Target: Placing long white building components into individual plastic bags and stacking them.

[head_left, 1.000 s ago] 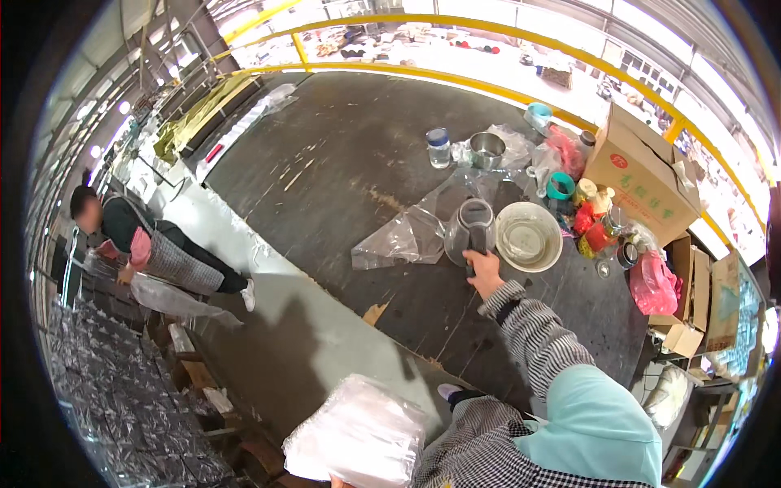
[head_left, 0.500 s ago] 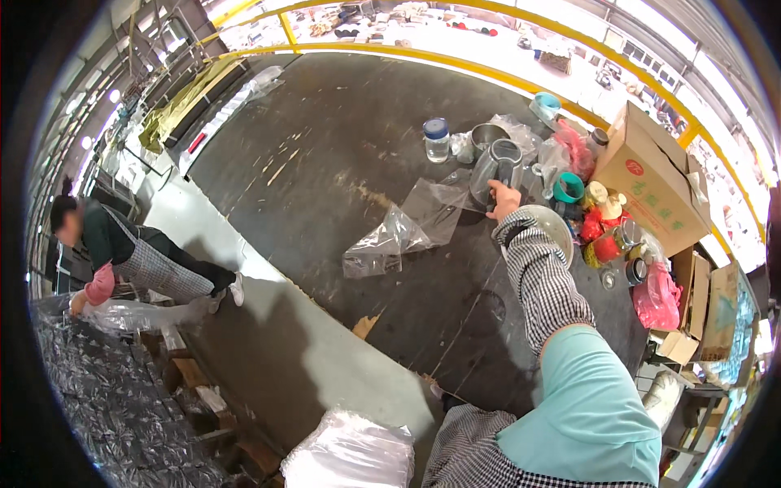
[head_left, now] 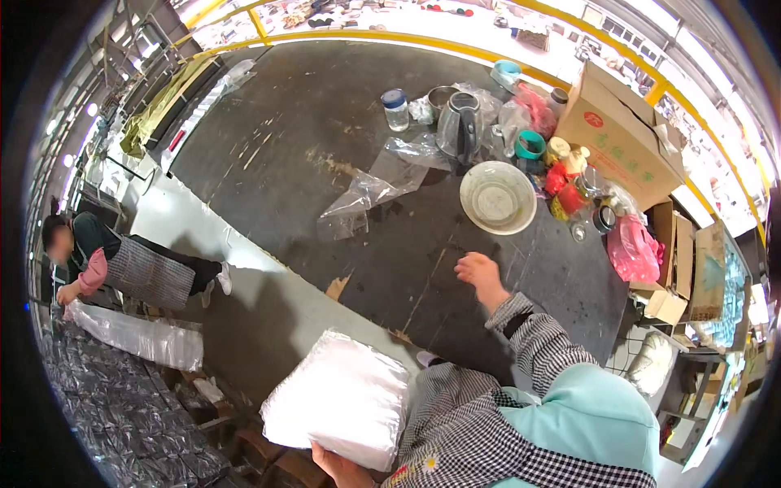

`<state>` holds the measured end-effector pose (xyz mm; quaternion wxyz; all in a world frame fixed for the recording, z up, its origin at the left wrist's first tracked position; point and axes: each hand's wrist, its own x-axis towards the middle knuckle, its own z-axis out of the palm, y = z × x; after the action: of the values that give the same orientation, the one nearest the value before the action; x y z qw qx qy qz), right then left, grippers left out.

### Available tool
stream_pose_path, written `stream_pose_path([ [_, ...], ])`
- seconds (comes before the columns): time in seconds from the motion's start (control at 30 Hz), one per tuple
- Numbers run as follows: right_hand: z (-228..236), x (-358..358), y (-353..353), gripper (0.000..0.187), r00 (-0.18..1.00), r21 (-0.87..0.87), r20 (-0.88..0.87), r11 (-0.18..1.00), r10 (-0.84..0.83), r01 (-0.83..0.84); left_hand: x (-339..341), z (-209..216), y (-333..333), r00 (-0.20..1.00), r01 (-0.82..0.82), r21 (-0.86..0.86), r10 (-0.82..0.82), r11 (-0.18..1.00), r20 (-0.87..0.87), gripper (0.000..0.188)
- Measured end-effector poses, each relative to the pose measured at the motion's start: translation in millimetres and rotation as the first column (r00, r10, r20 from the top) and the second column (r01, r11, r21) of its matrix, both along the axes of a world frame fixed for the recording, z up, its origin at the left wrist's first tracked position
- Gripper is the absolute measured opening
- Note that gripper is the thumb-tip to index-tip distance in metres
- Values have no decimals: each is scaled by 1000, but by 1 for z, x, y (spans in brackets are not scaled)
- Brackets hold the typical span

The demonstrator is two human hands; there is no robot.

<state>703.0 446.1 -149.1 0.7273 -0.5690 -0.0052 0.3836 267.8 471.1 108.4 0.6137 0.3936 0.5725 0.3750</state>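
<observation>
Dark table (head_left: 325,138) with bowl (head_left: 497,198), kettle (head_left: 460,128)

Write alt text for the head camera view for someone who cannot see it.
A person's right hand hovers empty over a dark worktable, while the left hand holds a white plastic bundle below it. A kettle, bowl, jar and cardboard box sit at the far end.

Large brown cardboard box (head_left: 625,134) with a red round label stood at the dark table's (head_left: 285,146) far right corner. Smaller open cardboard boxes (head_left: 679,260) stood off the right edge. White plastic-wrapped package (head_left: 338,398) rested in the left hand (head_left: 346,470), off the near edge.
</observation>
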Motion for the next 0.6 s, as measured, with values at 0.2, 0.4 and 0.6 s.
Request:
stream_pose_path([
  [0.2, -80, 125, -61, 40, 884, -25, 458, 992, -97, 122, -21, -11, -15, 988, 156, 78, -156, 985, 5, 53],
  [0.4, 5, 120, -32, 46, 678, -560, 684, 789, 268, 253, -49, -29, -41, 968, -36, -175, 78, 984, 237, 55],
  [0.6, -46, 191, -51, 45, 536, -555, 789, 723, 301, 411, -48, -38, -54, 987, -152, -54, 148, 987, -69, 56],
])
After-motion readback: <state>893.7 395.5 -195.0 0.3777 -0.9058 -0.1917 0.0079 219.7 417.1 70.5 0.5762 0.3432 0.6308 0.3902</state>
